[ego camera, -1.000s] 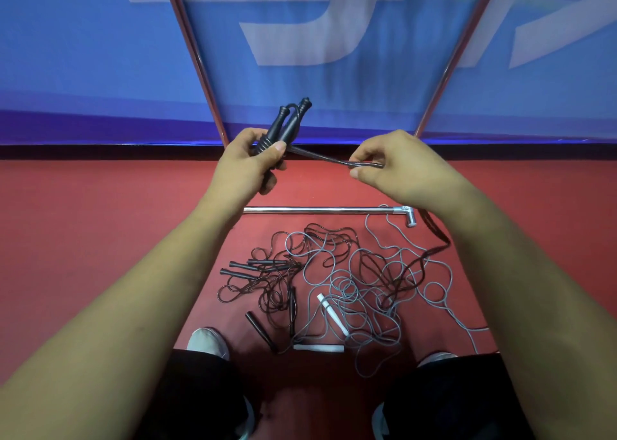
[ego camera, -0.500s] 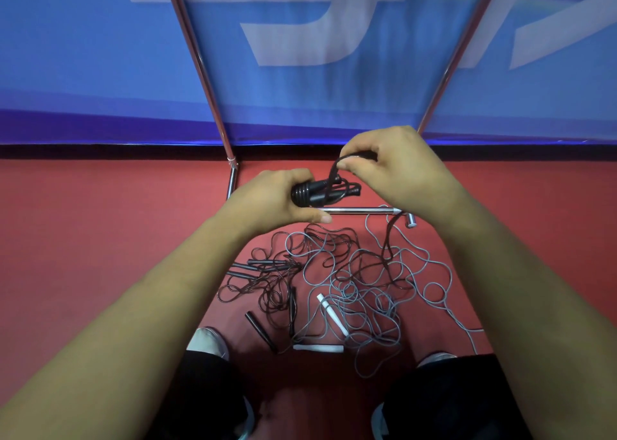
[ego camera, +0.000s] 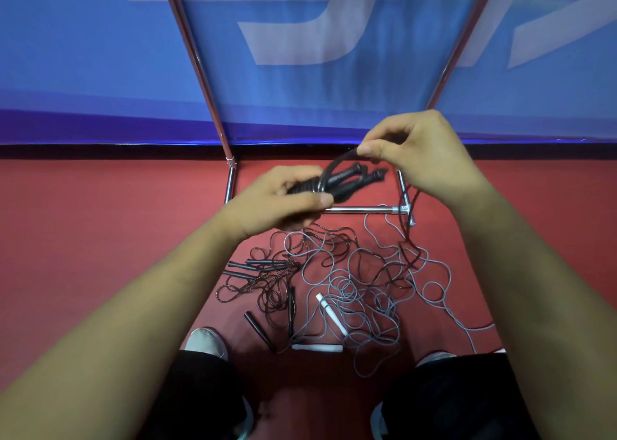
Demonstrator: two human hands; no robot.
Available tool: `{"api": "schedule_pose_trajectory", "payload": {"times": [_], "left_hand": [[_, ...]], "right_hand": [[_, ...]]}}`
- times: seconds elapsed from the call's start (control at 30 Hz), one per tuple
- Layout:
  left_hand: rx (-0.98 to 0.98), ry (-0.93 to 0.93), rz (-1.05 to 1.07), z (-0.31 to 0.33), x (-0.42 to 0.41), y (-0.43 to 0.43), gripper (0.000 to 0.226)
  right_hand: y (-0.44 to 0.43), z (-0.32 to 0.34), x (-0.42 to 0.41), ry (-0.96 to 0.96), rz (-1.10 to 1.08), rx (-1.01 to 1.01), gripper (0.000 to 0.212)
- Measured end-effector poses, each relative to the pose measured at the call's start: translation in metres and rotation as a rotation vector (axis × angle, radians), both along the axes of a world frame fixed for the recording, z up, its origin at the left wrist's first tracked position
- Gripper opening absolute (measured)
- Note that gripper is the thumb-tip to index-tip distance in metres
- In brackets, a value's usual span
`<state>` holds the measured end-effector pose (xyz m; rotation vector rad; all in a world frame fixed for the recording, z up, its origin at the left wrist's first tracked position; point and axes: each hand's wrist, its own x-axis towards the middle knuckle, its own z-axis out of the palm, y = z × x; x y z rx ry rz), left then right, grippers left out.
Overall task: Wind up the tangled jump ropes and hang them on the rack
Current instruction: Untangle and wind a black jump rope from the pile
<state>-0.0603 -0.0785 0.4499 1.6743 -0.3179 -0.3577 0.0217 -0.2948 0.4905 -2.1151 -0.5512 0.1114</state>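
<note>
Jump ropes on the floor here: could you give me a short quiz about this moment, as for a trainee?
1. True or false: the left hand grips two black handles together.
2. The right hand pinches: A) a towel, B) the black cord, C) a ball.
3. How many white handles lie on the red floor?
Key: 1 true; 2 B; 3 two.
</note>
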Motion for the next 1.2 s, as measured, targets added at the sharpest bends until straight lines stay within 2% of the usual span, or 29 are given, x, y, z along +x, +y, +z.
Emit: {"api": "schedule_pose_trajectory", "payload": {"times": [0.13,0.23,0.4,0.5,0.63,0.83,1.0,1.07,1.2], "left_hand": [[-0.258,0.096,0.142,-0.004,0.007,-0.001,0.028],[-0.434,0.224,0.237,-0.007,0.011,-0.004,0.027],[-0.671,0.378,0.310,-0.005,0.012,-0.008,0.017],[-0.712,0.395,0.352,-0.005,0.014,-0.005,0.027],[-0.643,0.384,0.444,-0.011,0.018,-0.001,0.023],[-0.508,0.342,0.488,-0.014,0.019,-0.001,0.006],[-0.201,0.232,0.505,-0.015,0.019,0.003,0.017],[-0.080,0.214,0.524,-0.016,0.019,0.006,0.010],[0.022,0.241,0.558,-0.017,0.019,0.007,0.009]], "right_hand": [[0.000,-0.005,0.001,0.082,0.035,-0.005,0.015],[0.002,-0.006,0.000,0.110,0.072,-0.025,0.007],[0.004,-0.006,-0.001,0.170,0.057,-0.088,0.011],[0.001,-0.008,0.000,0.199,0.069,-0.159,0.010],[-0.002,-0.006,-0.002,0.259,0.084,-0.175,0.012],[0.002,0.003,-0.004,0.090,0.057,-0.195,0.012],[0.004,0.011,-0.008,0.024,0.096,-0.286,0.010],[0.002,0.011,-0.007,0.024,0.111,-0.356,0.009],[0.001,0.010,-0.008,0.004,0.124,-0.419,0.012]]}}
